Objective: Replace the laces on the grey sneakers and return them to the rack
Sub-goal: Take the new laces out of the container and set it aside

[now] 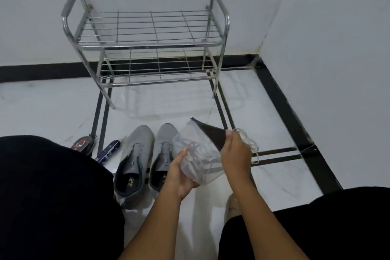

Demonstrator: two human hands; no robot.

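Two grey sneakers stand side by side on the white floor, the left sneaker (135, 160) and the right sneaker (163, 152), toes toward the rack, with no laces in their eyelets. A clear plastic packet (196, 154) holding folded grey laces is above the right sneaker. My left hand (181, 177) grips the packet's lower end. My right hand (234, 154) pinches its dark top flap (212, 133) and also holds a loose white lace (252, 145). The metal two-shelf rack (147, 44) stands empty against the wall ahead.
A dark round object with red marking (82, 144) and a blue box (108, 151) lie on the floor left of the sneakers. My knees in black fill both lower corners. A wall corner closes the right side. Black tile lines cross the floor.
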